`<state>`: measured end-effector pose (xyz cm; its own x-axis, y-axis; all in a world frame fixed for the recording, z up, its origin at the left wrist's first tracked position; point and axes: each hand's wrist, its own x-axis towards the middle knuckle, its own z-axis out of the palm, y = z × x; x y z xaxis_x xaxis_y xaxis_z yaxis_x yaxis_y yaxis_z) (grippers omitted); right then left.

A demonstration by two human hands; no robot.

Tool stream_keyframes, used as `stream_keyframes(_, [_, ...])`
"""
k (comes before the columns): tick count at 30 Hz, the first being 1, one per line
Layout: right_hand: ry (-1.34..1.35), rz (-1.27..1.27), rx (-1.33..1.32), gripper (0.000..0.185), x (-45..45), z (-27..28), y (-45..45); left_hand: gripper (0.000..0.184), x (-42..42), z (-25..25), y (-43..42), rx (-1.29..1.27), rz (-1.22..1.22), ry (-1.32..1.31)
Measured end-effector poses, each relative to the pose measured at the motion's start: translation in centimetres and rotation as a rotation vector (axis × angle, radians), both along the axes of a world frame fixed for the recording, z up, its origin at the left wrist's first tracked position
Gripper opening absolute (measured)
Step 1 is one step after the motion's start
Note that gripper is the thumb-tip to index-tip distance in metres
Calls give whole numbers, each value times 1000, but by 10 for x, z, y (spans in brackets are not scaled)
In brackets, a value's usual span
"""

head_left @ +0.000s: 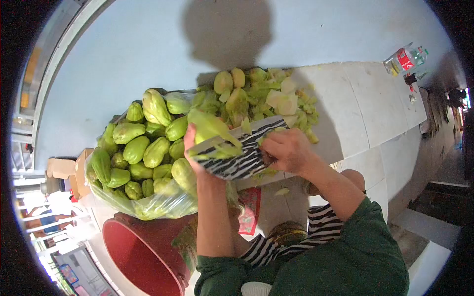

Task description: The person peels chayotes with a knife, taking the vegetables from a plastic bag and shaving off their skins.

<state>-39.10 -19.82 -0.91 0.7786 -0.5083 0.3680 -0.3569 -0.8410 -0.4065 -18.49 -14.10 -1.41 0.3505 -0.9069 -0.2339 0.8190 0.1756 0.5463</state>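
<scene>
Left side: plastic bag [163, 208] of green squash. By its right edge, my left hand [191, 148] is wrapped round one pale squash [205, 124], probably firm but juice-slick; I'd grip the back. Right hand [289, 152]'s clenched on the knife [239, 160].

Above the bag of green fruit [148, 209], a round shadow [227, 32] darkens the bright wall [123, 54]. White light [39, 203] glares left of the bag. Far from it, lines bend.

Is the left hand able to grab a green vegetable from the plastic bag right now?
Probably not: the left hand holds a pale green one, though the bagged vegetables lie close beside it.
</scene>
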Motion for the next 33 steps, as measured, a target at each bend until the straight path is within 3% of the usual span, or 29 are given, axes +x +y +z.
stream_keyframes(5, [-121,91,5,36,-2,3,0,49,-10,9,0,31,-56,62])
stream_keyframes(9, [-72,36,91,34,-11,-9,-10,51,-14,8,-2,18,49,-16])
stream_keyframes(12, [-4,-22,75,30,-9,-4,-10,52,-11,9,-3,-25,-27,26])
stream_keyframes(15, [-116,144,48,28,-6,6,-2,52,-15,15,-3,27,-91,37])
stream_keyframes(24, [-210,81,30,23,-4,-4,-3,49,-11,5,-6,66,61,-10])
stream_keyframes(26, [-131,-55,20,24,-5,-7,-8,48,-8,7,-5,15,34,-32])
stream_keyframes(28, [-144,-18,29,25,-4,-2,-7,48,-4,6,-4,-72,-25,-62])
stream_keyframes(33, [-186,60,80,27,-1,5,0,52,-12,1,-2,19,-47,62])
